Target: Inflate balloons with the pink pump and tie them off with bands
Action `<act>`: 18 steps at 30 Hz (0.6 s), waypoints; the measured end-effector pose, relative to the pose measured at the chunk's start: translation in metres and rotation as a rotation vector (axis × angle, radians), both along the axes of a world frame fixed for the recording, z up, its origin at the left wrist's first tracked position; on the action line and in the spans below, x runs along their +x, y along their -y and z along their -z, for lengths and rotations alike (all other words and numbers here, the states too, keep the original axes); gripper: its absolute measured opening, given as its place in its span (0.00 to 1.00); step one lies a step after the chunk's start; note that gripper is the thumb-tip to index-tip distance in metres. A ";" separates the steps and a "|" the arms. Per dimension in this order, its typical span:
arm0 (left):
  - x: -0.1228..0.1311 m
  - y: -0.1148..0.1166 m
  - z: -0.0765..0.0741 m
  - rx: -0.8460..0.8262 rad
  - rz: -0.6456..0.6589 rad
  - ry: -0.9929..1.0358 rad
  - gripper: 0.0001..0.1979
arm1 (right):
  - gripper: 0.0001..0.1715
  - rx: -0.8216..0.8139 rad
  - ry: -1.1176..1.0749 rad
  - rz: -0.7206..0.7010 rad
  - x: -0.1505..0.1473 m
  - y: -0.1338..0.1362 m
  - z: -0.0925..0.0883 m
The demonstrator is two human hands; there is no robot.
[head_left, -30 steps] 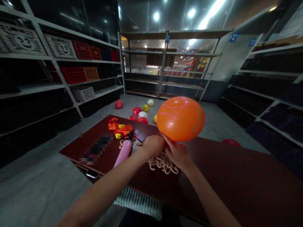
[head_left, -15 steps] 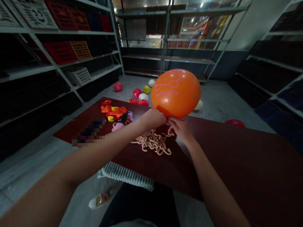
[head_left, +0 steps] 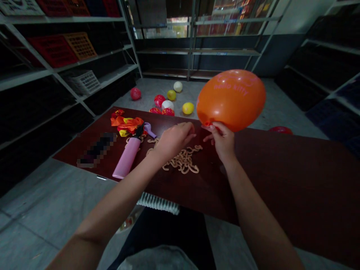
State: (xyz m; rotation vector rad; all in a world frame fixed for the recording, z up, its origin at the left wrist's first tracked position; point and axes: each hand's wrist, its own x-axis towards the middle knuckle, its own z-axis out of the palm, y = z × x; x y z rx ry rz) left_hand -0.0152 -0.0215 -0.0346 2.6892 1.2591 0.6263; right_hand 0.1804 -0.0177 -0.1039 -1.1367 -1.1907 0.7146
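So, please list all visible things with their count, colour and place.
Table: 1, reddish brown, centre to right
Large balloon: 1, orange, pink print, above table
Limp balloons: several, red, orange, yellow, purple, table's left
Curly pieces: many, tan, mid-table
Cylinder: 1, pink, black-tipped, table's left
Blurred item: 1, dark, left of cylinder
Handle: 1, silvery, table's front
Floor balloons: 9 visible, red, yellow, white, beyond table
Shelves: 3 racks, grey, left, back, right
Crates: several, mixed colours, left shelves
Ribbed cloth: 1, pale green, below table
Pale item: 1, floor, mostly hidden
Left hand: 1, bare, near large balloon, apart
Right hand: 1, bare, pinching large balloon's neck
Lap: 1, dark-clothed, bottom centre
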 end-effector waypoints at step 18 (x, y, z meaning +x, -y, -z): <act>0.041 -0.048 0.040 -0.206 0.226 0.283 0.07 | 0.20 -0.024 0.039 0.197 0.005 -0.001 0.007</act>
